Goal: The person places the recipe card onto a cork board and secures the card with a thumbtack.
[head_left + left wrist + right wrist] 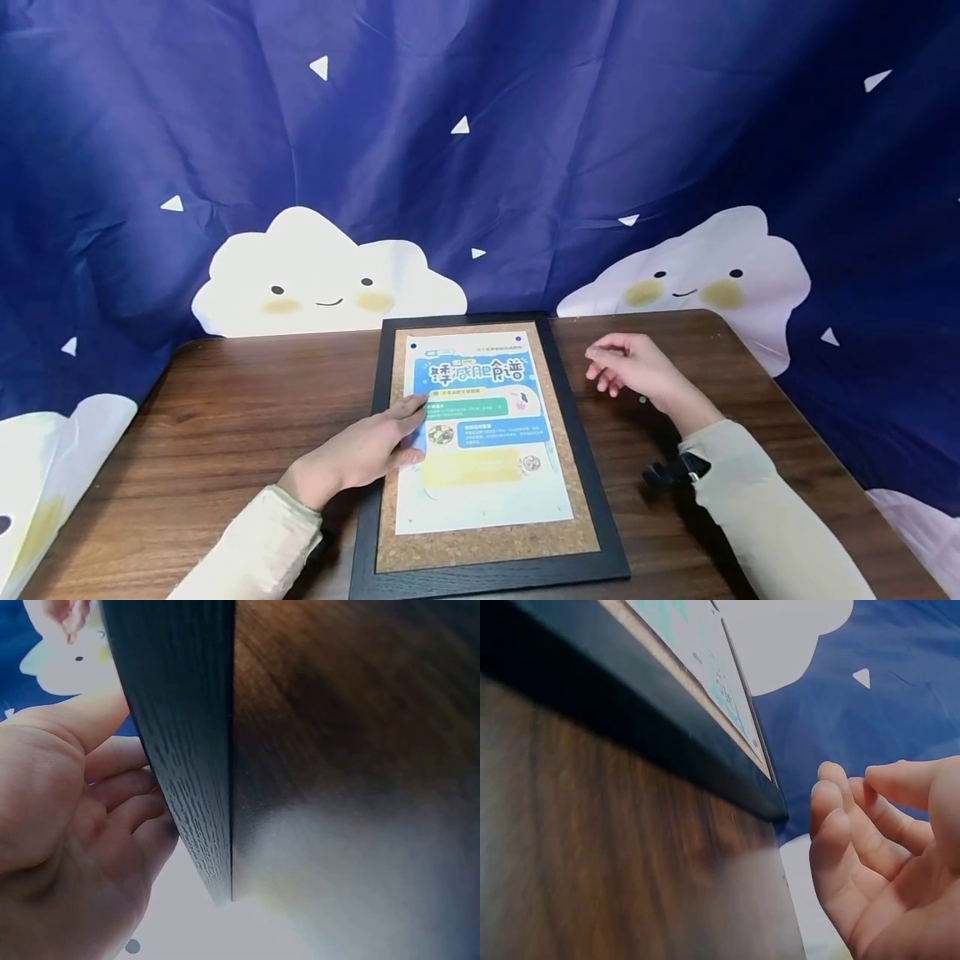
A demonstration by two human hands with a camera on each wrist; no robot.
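Note:
A printed paper sheet (487,508) with a blue title band and green, blue and yellow text boxes lies on a black-framed cork board (450,550). Blue and purple pushpins (413,346) sit at its top corners. My left hand (367,446) rests over the board's left side, fingers extended onto the sheet's left edge; in the left wrist view it is beside the black frame (180,750). To the right of the board, my right hand (633,367) is raised above the table with fingers loosely bent and thumb close to the fingertips. Nothing shows between them in the right wrist view.
A small green thing (642,400) lies on the brown wooden table (247,400) below the right hand. Behind the table's far edge hangs a dark blue curtain (450,192) with white clouds and triangles. A black strap device (675,472) is on the right wrist.

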